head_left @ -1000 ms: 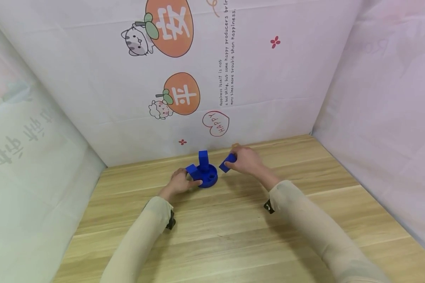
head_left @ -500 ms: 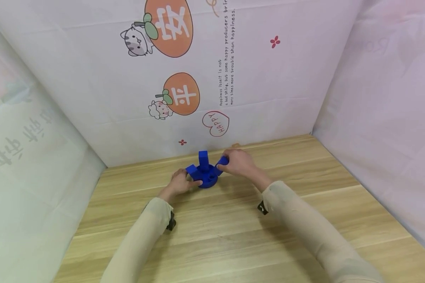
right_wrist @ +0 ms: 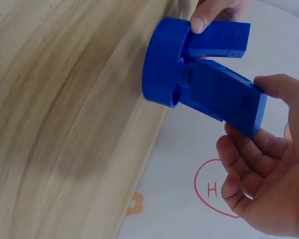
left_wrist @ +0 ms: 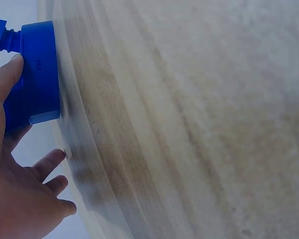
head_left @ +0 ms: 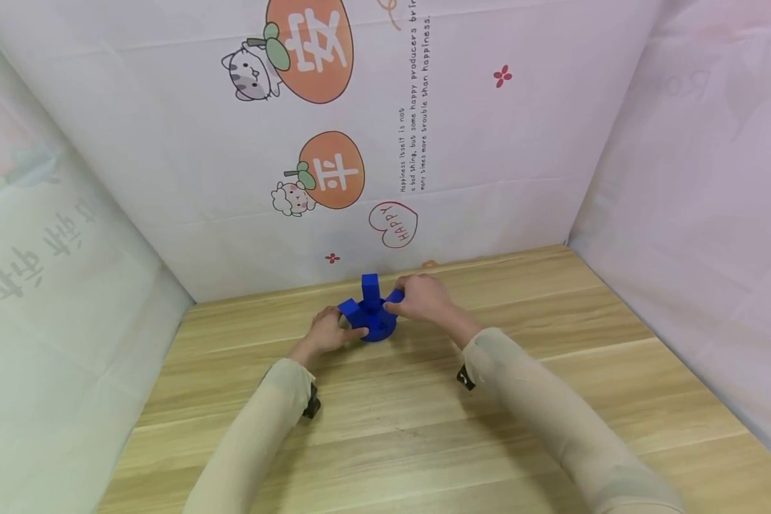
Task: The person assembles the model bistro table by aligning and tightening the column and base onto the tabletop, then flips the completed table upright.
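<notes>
A round blue base (head_left: pixel 378 331) with a raised rim stands on the table near the back wall. My left hand (head_left: pixel 326 332) grips its left side, thumb over the rim. Two blue rectangular blocks rise from the base: one block (head_left: pixel 370 288) upright at the back, another block (head_left: pixel 350 310) leaning outward beside my left hand. My right hand (head_left: pixel 422 296) pinches a third blue block (right_wrist: pixel 226 94) between thumb and fingertips. Its narrow neck points into the base beside a round socket (right_wrist: pixel 176 93). In the left wrist view a ridged threaded neck (left_wrist: pixel 11 41) shows above the rim.
The wood-grain table (head_left: pixel 385 428) ends at a white printed cloth wall (head_left: pixel 488 157) close behind the base. Cloth walls (head_left: pixel 58 235) also rise at the sides. Each wrist wears a small black device (head_left: pixel 311 401).
My right hand has carried its block leftward, from beside the base to over its right side, and the block's neck now meets the base. My left hand has stayed put on the base.
</notes>
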{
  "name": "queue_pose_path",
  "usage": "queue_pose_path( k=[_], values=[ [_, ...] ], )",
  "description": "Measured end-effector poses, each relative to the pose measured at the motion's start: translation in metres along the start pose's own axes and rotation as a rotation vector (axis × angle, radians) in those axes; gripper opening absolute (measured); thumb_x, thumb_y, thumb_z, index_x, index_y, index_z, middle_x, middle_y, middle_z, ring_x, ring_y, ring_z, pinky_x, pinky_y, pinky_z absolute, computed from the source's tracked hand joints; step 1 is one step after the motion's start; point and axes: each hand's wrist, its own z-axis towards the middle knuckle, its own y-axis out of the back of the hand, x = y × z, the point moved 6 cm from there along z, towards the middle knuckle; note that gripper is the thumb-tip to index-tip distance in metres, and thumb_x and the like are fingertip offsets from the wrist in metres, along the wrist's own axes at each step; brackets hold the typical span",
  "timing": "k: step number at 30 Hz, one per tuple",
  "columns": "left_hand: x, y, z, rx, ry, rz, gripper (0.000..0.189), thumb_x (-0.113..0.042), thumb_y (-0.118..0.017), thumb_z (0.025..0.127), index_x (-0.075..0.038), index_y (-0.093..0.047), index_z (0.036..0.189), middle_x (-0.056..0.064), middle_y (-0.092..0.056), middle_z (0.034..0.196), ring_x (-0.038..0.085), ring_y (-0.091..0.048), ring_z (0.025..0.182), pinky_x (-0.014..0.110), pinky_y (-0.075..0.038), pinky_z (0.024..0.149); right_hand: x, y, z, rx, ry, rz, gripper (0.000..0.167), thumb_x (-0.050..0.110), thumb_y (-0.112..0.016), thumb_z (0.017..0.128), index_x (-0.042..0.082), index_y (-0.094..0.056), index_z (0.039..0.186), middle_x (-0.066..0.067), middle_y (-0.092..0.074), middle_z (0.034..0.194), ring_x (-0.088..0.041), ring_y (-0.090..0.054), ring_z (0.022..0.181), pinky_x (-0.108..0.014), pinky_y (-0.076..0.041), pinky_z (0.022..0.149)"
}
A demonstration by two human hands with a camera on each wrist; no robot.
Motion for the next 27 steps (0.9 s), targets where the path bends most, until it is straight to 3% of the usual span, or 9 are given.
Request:
queue_pose_path(
  k=[7,13,16,18,20,24,27],
  values=[
    [-0.001,0.000,-0.001,-0.009,-0.014,0.015,0.083,-0.049,-0.070,0.090,-0.005,-0.039,0.152,0.022,-0.043,0.154,0.043,-0.029,0.148,0.060,-0.017,0.122,0.004,-0.007,0.006,-0.017,0.013,-0.013,0.045,0.054,-0.067,0.088,0.019,-0.068,0.116,0.000,-0.072,0.093,-0.018,-0.064,0.082,-0.034,-0.053,0.067],
    [-0.002,0.000,-0.001,-0.012,-0.029,0.016,0.080,-0.048,-0.071,0.090,-0.007,-0.040,0.152,0.020,-0.045,0.154,0.042,-0.030,0.148,0.060,-0.016,0.122,0.001,-0.015,0.011,-0.021,0.037,-0.023,0.051,0.060,-0.064,0.089,0.015,-0.070,0.113,-0.002,-0.074,0.097,-0.020,-0.067,0.086,-0.037,-0.056,0.077],
    [-0.001,0.000,0.000,-0.006,-0.026,0.006,0.080,-0.048,-0.072,0.089,-0.008,-0.041,0.152,0.019,-0.045,0.154,0.042,-0.029,0.149,0.060,-0.016,0.122,0.001,-0.016,0.011,0.000,0.064,-0.025,0.050,0.053,-0.068,0.086,0.011,-0.072,0.113,-0.004,-0.075,0.103,-0.022,-0.068,0.091,-0.037,-0.055,0.082],
    [-0.001,0.001,-0.001,-0.010,-0.022,-0.001,0.080,-0.048,-0.072,0.089,-0.009,-0.042,0.151,0.018,-0.045,0.154,0.041,-0.028,0.149,0.060,-0.017,0.122,0.002,-0.015,0.011,0.005,0.088,-0.022,0.046,0.046,-0.071,0.084,0.009,-0.072,0.112,-0.005,-0.075,0.104,-0.021,-0.068,0.091,-0.035,-0.055,0.082],
    [0.000,0.003,-0.001,-0.024,-0.019,-0.004,0.080,-0.048,-0.073,0.088,-0.008,-0.043,0.150,0.018,-0.047,0.153,0.041,-0.030,0.148,0.060,-0.020,0.121,0.003,-0.013,0.010,0.005,0.105,-0.023,0.040,0.043,-0.072,0.084,0.008,-0.073,0.104,-0.004,-0.074,0.096,-0.020,-0.066,0.084,-0.033,-0.053,0.075],
    [-0.001,0.003,0.000,-0.030,-0.025,0.007,0.077,-0.046,-0.073,0.088,-0.008,-0.045,0.149,0.017,-0.048,0.152,0.039,-0.033,0.146,0.059,-0.020,0.121,0.004,-0.013,0.008,0.011,0.102,-0.041,0.043,0.052,-0.071,0.087,0.009,-0.069,0.087,-0.002,-0.065,0.075,-0.017,-0.058,0.069,-0.031,-0.045,0.063],
    [0.000,0.002,0.000,-0.022,-0.014,0.014,0.077,-0.046,-0.073,0.089,-0.007,-0.044,0.149,0.019,-0.048,0.152,0.040,-0.033,0.146,0.059,-0.021,0.121,0.007,-0.014,0.006,0.006,0.138,-0.069,0.047,0.054,-0.072,0.085,0.010,-0.070,0.101,-0.003,-0.070,0.084,-0.018,-0.062,0.075,-0.034,-0.050,0.068]
  ],
)
